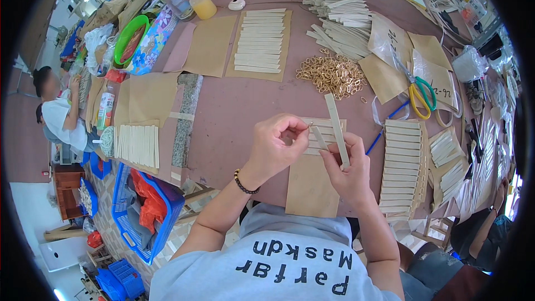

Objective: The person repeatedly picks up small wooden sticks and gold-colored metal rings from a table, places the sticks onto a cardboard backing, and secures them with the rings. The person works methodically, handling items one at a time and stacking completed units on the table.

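My right hand (351, 164) is closed round a long cream strip (336, 118) that points up and away from me. A shorter strip end (319, 136) also sticks out from its fingers, toward the left hand. At that end my left hand (278, 142) makes a pinch; the small thing between its fingertips is too small to make out. Beneath both hands lies a brown card (312, 184), with several cream strips laid across its far part. Beyond them is a heap of small gold oval rings (332, 75).
Bundles of loose strips (340, 14) lie at the back. Yellow- and green-handled scissors (419, 97) and a blue pen (374, 142) are at the right, near a strip-covered card (401, 161). A red-tipped glue bottle (202, 4) stands far left; a blue basket (167, 228) sits below the table's left edge.
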`<control>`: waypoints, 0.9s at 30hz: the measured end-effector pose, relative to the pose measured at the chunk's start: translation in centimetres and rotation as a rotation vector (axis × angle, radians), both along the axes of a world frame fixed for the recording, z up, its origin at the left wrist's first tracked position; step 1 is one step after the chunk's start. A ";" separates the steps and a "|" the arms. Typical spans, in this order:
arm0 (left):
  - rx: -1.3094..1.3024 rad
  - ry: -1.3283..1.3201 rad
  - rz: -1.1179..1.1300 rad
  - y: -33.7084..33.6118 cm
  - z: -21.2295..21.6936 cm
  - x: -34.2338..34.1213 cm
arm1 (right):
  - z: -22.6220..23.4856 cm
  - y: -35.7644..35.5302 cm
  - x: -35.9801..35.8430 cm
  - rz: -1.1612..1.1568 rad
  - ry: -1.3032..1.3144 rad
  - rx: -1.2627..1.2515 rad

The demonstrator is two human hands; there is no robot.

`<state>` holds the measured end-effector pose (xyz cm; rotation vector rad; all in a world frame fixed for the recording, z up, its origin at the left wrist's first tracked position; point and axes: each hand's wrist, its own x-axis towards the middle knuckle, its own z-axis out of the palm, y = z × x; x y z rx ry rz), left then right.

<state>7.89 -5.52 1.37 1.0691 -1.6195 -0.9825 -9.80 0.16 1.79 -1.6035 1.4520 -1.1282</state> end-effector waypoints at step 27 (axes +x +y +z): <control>-0.363 -0.341 -0.119 0.1 0.7 0.1 | 0.5 -0.8 -0.4 0.109 -0.021 0.113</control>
